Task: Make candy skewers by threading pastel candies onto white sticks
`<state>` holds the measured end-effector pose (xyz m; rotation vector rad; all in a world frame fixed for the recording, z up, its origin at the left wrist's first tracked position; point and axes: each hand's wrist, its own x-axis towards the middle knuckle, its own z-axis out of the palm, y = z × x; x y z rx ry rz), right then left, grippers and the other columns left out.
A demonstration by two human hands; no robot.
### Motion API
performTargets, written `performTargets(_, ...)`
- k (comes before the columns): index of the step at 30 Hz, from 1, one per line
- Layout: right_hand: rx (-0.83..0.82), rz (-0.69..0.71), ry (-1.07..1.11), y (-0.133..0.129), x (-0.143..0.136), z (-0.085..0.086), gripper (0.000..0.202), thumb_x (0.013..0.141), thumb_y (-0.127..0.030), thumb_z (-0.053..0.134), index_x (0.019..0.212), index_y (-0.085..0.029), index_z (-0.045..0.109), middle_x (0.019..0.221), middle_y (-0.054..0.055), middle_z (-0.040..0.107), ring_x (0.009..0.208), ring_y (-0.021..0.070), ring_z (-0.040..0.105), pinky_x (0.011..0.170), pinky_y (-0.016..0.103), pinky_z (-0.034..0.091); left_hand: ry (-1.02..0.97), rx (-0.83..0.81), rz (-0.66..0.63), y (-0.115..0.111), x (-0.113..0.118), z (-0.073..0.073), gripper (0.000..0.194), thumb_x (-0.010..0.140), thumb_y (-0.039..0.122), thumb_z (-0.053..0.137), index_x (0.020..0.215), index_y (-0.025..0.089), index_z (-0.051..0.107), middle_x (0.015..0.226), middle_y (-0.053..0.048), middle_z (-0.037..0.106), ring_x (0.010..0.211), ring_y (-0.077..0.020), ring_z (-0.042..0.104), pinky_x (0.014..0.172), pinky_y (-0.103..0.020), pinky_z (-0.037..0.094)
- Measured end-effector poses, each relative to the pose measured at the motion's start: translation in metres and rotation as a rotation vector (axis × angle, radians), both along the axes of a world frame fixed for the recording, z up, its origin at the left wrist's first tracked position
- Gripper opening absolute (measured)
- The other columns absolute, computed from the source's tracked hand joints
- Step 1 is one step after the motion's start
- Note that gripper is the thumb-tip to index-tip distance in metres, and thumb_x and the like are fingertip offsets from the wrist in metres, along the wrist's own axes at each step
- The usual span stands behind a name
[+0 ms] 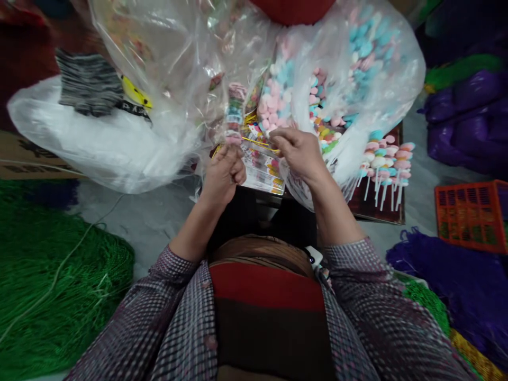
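My left hand [224, 172] is closed round the gathered neck of a small clear bag of candies [235, 108]. Pink, blue and red pieces are stacked in a column inside it, beyond my fist. To the right, the fingers of my right hand [299, 151] are pinched together; what they hold, if anything, is too small to make out. Thin yellow twist ties [254, 127] lie between the hands, one ending close to the right fingertips. Below them are flat printed packets [264, 172]. A clear bag of pink, white and blue candies [272, 100] rests just beyond the right hand.
Large clear plastic bags [166, 42] cover the far side. Candy lollipops on white sticks [387, 161] sit on the dark board [391, 211] at right. A striped knit glove [90, 82] lies left. Green netting [59, 296], purple netting [452, 280] and an orange crate [468, 217] surround the floor.
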<state>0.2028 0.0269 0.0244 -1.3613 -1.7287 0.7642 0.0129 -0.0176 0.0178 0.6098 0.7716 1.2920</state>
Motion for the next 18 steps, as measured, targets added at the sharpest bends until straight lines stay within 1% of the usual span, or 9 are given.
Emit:
performTargets(2, -0.044, 0.031, -0.323, 0.022, -0.011, -0.003, 0.021, 0.095, -0.031, 0.059, 0.092, -0.020, 0.077, 0.094, 0.005, 0.076, 0.094, 0.0228, 0.070, 0.093, 0.043, 0.054, -0.060, -0.088, 0.051, 0.004, -0.009, 0.010, 0.028, 0.100, 0.025, 0.056, 0.072, 0.020, 0.058, 0.046, 0.009, 0.032, 0.035, -0.0047, 0.028, 0.037, -0.019, 0.024)
performTargets(4, -0.107, 0.037, -0.603, 0.037, -0.023, -0.008, 0.022, 0.094, -0.023, 0.056, 0.092, -0.017, 0.077, 0.100, 0.011, 0.075, 0.099, 0.0276, 0.069, 0.094, 0.046, 0.052, -0.085, -0.127, 0.074, 0.005, -0.015, 0.016, 0.030, 0.101, 0.024, 0.053, 0.072, 0.020, 0.058, 0.045, 0.009, 0.030, 0.035, -0.0048, 0.029, 0.038, -0.019, 0.025)
performTargets(5, -0.131, 0.034, -0.706, 0.041, -0.029, -0.011, 0.023, 0.094, -0.021, 0.055, 0.093, -0.016, 0.076, 0.105, 0.014, 0.075, 0.101, 0.0298, 0.068, 0.093, 0.047, 0.051, -0.092, -0.139, 0.076, 0.005, -0.017, 0.017, 0.030, 0.102, 0.024, 0.053, 0.072, 0.020, 0.058, 0.045, 0.009, 0.030, 0.035, -0.0048, 0.030, 0.038, -0.019, 0.025)
performTargets(7, -0.145, 0.030, -0.834, 0.044, -0.038, -0.015, 0.024, 0.094, -0.017, 0.051, 0.097, -0.013, 0.075, 0.111, 0.018, 0.073, 0.105, 0.0330, 0.067, 0.092, 0.047, 0.051, -0.104, -0.163, 0.075, 0.004, -0.020, 0.017, 0.030, 0.101, 0.027, 0.056, 0.072, 0.020, 0.058, 0.046, 0.009, 0.031, 0.035, -0.0045, 0.031, 0.038, -0.019, 0.026)
performTargets(10, -0.093, 0.034, -0.887, 0.042, -0.045, -0.023, 0.031, 0.094, -0.010, 0.043, 0.104, -0.010, 0.072, 0.114, 0.023, 0.071, 0.109, 0.0352, 0.066, 0.092, 0.048, 0.052, -0.111, -0.187, 0.078, 0.003, -0.021, 0.014, 0.029, 0.101, 0.026, 0.057, 0.073, 0.020, 0.057, 0.047, 0.010, 0.031, 0.035, -0.0045, 0.032, 0.038, -0.018, 0.026)
performTargets(12, -0.063, 0.033, -0.887, 0.042, -0.046, -0.027, 0.036, 0.095, -0.007, 0.037, 0.110, -0.008, 0.069, 0.116, 0.025, 0.070, 0.108, 0.0352, 0.066, 0.093, 0.049, 0.052, -0.114, -0.194, 0.073, 0.003, -0.020, 0.013, 0.031, 0.103, 0.024, 0.051, 0.073, 0.019, 0.056, 0.046, 0.010, 0.031, 0.035, -0.0047, 0.032, 0.038, -0.018, 0.027)
performTargets(14, -0.059, 0.023, -0.879, 0.043, -0.046, -0.031, 0.037, 0.095, -0.007, 0.035, 0.114, -0.008, 0.066, 0.118, 0.024, 0.069, 0.106, 0.0341, 0.068, 0.092, 0.049, 0.052, -0.118, -0.201, 0.068, 0.003, -0.019, 0.011, 0.033, 0.105, 0.022, 0.046, 0.073, 0.019, 0.055, 0.045, 0.010, 0.031, 0.035, -0.0046, 0.033, 0.038, -0.018, 0.027)
performTargets(16, -0.060, 0.001, -0.851, 0.047, -0.043, -0.034, 0.033, 0.095, -0.009, 0.038, 0.112, -0.010, 0.066, 0.118, 0.022, 0.070, 0.103, 0.0323, 0.069, 0.090, 0.047, 0.053, -0.124, -0.208, 0.071, 0.003, -0.018, 0.011, 0.032, 0.105, 0.023, 0.047, 0.074, 0.019, 0.055, 0.046, 0.010, 0.031, 0.035, -0.0044, 0.033, 0.038, -0.017, 0.027)
performTargets(18, -0.055, -0.036, -0.781, 0.051, -0.037, -0.036, 0.025, 0.093, -0.013, 0.044, 0.103, -0.013, 0.067, 0.110, 0.019, 0.073, 0.100, 0.0304, 0.069, 0.090, 0.045, 0.053, -0.128, -0.218, 0.076, 0.002, -0.019, 0.011, 0.029, 0.104, 0.025, 0.051, 0.075, 0.019, 0.055, 0.046, 0.010, 0.031, 0.035, -0.0043, 0.033, 0.037, -0.017, 0.027)
